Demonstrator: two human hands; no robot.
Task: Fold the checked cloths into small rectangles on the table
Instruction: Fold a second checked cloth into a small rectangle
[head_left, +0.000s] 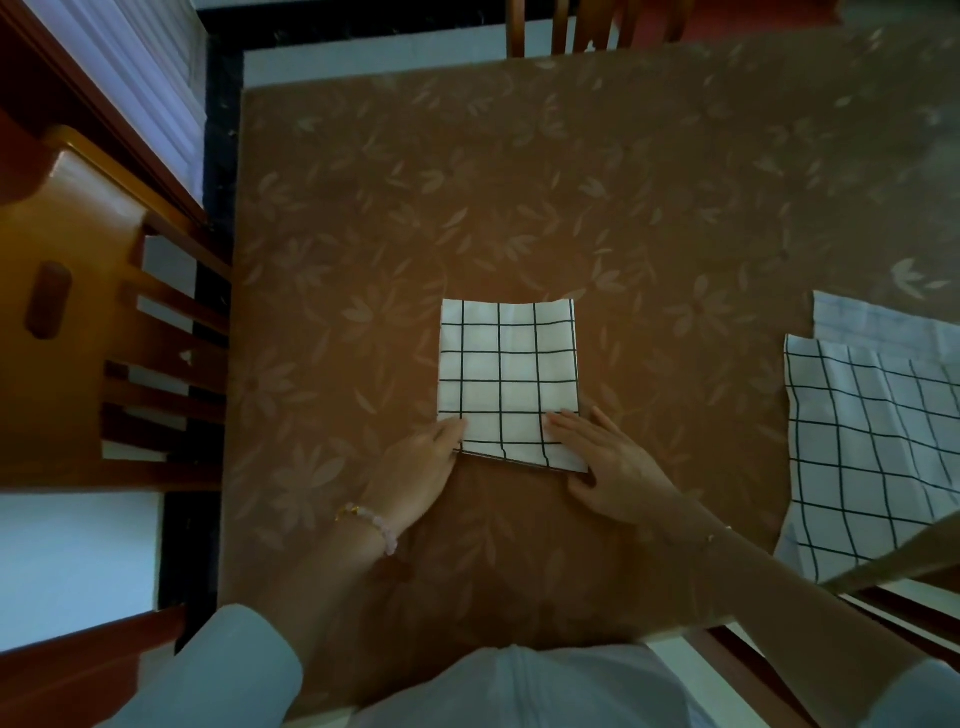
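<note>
- In the middle of the counter (519, 182), right in front of me, lies the folded checked cloth (506, 379), a small white rectangle with black grid lines, flat on the brown leaf-patterned cover.
- My left hand (421, 473) is at the near left corner of that cloth. One finger lies on top of the corner, and the rest meet the edge where the layers show (I cannot tell whether it pinches the corner or only presses it).
- My right hand (608, 467) is at the near right corner of the cloth, palm down with fingers straight and a little spread. The fingertips rest on the fabric and the heel is on the counter.
- A beaded bracelet (369, 525) sits on my left wrist, nearer to me than the cloth.
- To the right of the folded cloth, well apart from it, a spread checked cloth (872, 441) lies open, its near end reaching the counter's edge.
- Just beyond that one, also right of the folded cloth, a pale cloth (883, 322) shows.
- To the left of the folded cloth, off the counter, stands a wooden chair (78, 312).
</note>
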